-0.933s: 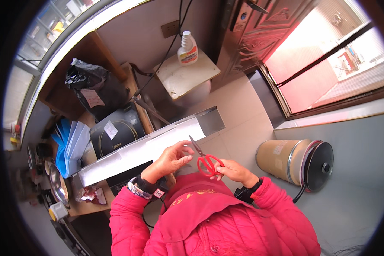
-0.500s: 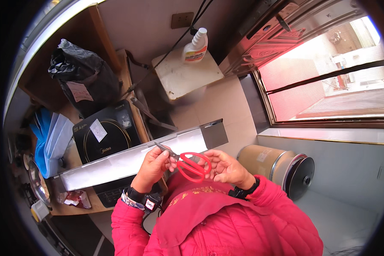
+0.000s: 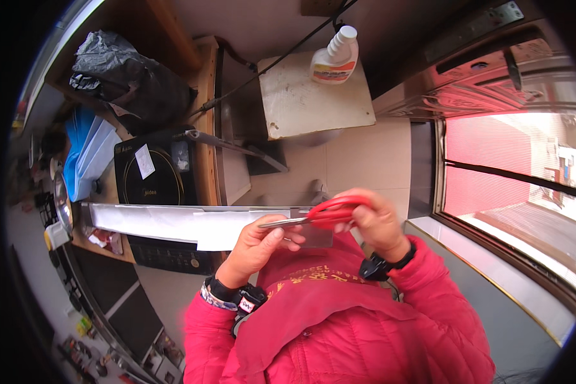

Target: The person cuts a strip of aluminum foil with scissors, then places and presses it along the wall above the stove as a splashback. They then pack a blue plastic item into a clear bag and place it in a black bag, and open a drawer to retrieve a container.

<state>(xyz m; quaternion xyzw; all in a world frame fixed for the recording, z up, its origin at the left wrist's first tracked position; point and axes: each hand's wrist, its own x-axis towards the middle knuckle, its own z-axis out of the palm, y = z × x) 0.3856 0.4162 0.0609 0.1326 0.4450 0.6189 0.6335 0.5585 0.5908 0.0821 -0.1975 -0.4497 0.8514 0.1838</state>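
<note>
My right hand (image 3: 376, 221) grips a pair of scissors by the red looped handles (image 3: 331, 214), and motion smears it a little. The metal blades (image 3: 285, 223) point left, over the fingers of my left hand (image 3: 259, 246). That hand is loosely curled with the fingers apart, at or very close to the blades; whether it touches them is unclear. Behind my hands lies a long narrow grey-edged panel (image 3: 141, 221) faced with white. A white sheet of paper (image 3: 227, 232) lies on it beside my left hand.
A black induction cooker (image 3: 150, 185) sits under the panel on a wooden table, next to a black plastic bag (image 3: 131, 80) and blue-white folded material (image 3: 93, 153). A white spray bottle (image 3: 335, 57) stands on a small pale table (image 3: 317, 105). At right is a window (image 3: 512, 160).
My right hand has taken the scissors' handles and turned the scissors edge-on. The left fingers have loosened from the blades. My view has shifted, and the drum at the right is out of sight.
</note>
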